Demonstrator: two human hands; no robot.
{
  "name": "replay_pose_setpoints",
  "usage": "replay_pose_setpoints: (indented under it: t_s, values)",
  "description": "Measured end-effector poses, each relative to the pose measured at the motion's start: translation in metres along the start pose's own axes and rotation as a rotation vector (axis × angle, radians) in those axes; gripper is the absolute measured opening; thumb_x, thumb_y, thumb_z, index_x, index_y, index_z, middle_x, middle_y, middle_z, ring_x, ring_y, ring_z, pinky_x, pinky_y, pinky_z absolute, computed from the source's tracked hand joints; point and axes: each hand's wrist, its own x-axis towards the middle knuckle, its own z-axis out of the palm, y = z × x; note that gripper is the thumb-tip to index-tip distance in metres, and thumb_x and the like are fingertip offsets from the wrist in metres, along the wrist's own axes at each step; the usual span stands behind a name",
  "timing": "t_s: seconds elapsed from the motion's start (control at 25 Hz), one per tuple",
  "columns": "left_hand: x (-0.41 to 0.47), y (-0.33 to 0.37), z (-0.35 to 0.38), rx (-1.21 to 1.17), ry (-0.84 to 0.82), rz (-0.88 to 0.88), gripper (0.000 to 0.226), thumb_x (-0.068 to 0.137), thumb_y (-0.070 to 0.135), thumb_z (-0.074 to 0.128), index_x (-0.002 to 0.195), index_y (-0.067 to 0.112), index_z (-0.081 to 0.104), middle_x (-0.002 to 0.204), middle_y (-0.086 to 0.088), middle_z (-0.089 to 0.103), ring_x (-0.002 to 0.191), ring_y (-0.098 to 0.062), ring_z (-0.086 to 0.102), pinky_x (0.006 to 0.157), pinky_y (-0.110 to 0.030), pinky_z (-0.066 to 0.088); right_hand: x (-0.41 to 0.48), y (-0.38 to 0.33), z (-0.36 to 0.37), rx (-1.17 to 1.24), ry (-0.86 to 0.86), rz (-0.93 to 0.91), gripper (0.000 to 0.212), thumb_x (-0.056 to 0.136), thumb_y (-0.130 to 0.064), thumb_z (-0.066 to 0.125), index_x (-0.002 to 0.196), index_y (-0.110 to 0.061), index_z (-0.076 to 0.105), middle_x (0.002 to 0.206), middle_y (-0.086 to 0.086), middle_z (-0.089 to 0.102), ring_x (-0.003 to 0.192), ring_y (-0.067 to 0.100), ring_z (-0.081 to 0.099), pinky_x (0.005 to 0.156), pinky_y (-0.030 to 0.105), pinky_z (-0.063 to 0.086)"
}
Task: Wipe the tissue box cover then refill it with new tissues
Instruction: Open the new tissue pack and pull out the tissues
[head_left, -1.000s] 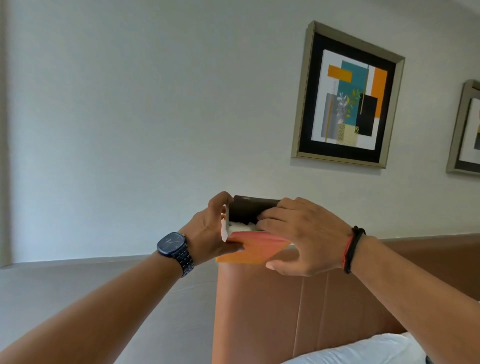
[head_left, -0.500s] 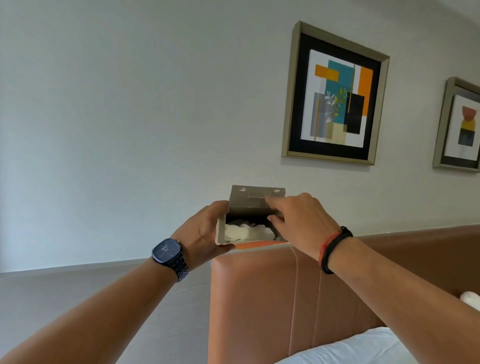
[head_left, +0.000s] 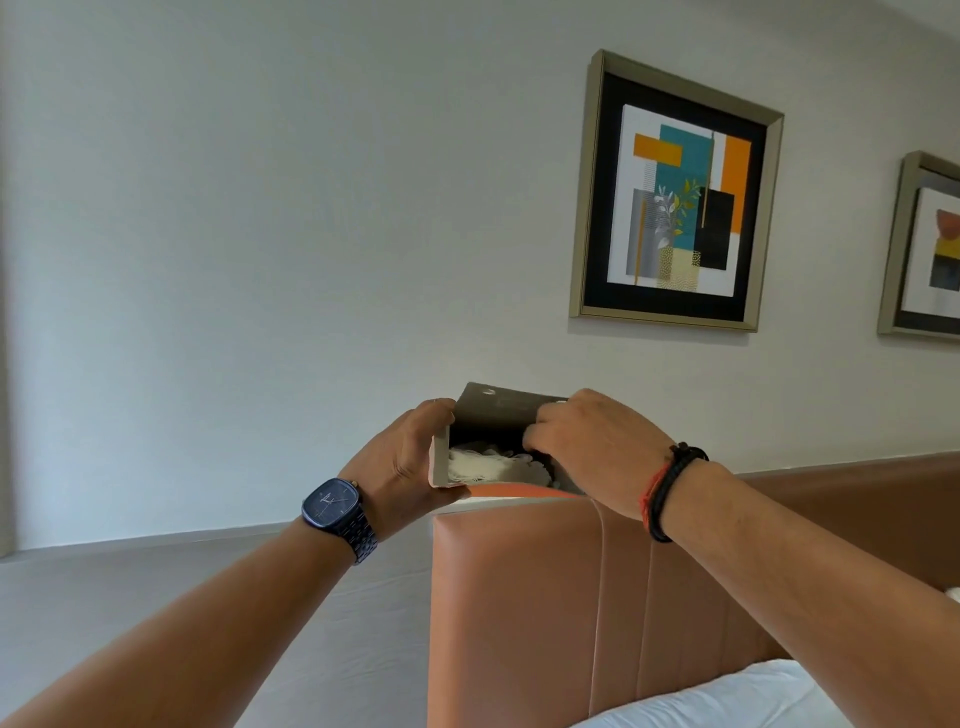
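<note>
Two bare hands hold a tissue box cover (head_left: 498, 410) up at about head height, just above the top edge of a tan padded headboard (head_left: 545, 597). We see the cover from its open underside, tipped toward us, with a flap or base panel standing up at the back. Our left hand (head_left: 400, 467) clasps the cover's left end, thumb on the near edge and fingers wrapped behind. Our right hand (head_left: 587, 447) reaches in from the right, its fingertips curled inside the opening; whether they pinch the tissues or only press on them we cannot tell.

White tissues (head_left: 493, 465) lie crumpled inside the cover, low in the cavity. An orange strip (head_left: 519, 490) shows just beneath the cover; it may be tissue packaging, but too little is visible to be sure.

We judge this to be the refilling step, with the tissues already inside and being seated. The next move likely calls for pushing the stack flat, then closing the base panel over it without catching a sheet.

A dark watch (head_left: 332, 506) sits on the left wrist, and black and red bands (head_left: 670, 493) on the right. Two framed abstract prints hang on the pale wall; the nearer print (head_left: 675, 192) shows teal, orange and black blocks. White bedding (head_left: 727, 701) shows at the bottom. No brand, label or writing is readable anywhere.
</note>
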Motion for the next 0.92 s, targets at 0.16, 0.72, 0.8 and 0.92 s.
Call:
replay_pose_setpoints:
  t_s: [0.16,0.72,0.8,0.92]
  values:
    - [-0.002,-0.001,-0.002,-0.006,-0.021,-0.007,0.077,0.058,0.017,0.089,0.119,0.003,0.044,0.117,-0.013,0.060,0.092,-0.026,0.063,0.071,-0.034,0.054,0.000,0.003,0.003,0.008,-0.109,0.137,0.039,0.090,-0.002,0.052,0.126,-0.019,0.053,0.110,0.012,0.062,0.094,0.030,0.063,0.081,0.037,0.054]
    - [0.009,0.022,-0.009,-0.018,-0.056,0.107,0.069,0.061,0.024,0.087,0.110,0.012,0.040,0.114,-0.016,0.059,0.090,-0.030,0.061,0.068,-0.038,0.054,0.006,-0.006,0.004,0.495,-0.180,0.052,0.040,0.084,-0.016,0.059,0.120,-0.034,0.053,0.111,0.002,0.067,0.099,0.022,0.063,0.083,0.039,0.053]
    - [0.008,0.021,-0.008,0.001,-0.073,0.111,0.073,0.060,0.022,0.089,0.110,0.013,0.037,0.114,-0.017,0.059,0.089,-0.030,0.061,0.067,-0.038,0.054,0.004,-0.006,0.005,0.529,-0.142,0.034,0.031,0.084,-0.018,0.061,0.109,-0.030,0.047,0.101,0.003,0.065,0.087,0.023,0.063,0.075,0.038,0.053]
    - [0.007,0.021,-0.008,0.000,-0.079,0.089,0.077,0.059,0.021,0.089,0.113,0.014,0.035,0.117,-0.016,0.059,0.092,-0.029,0.061,0.067,-0.040,0.055,0.004,-0.007,0.005,0.545,-0.107,-0.015,0.027,0.087,-0.012,0.057,0.109,-0.026,0.049,0.105,0.004,0.065,0.089,0.024,0.062,0.076,0.035,0.052]
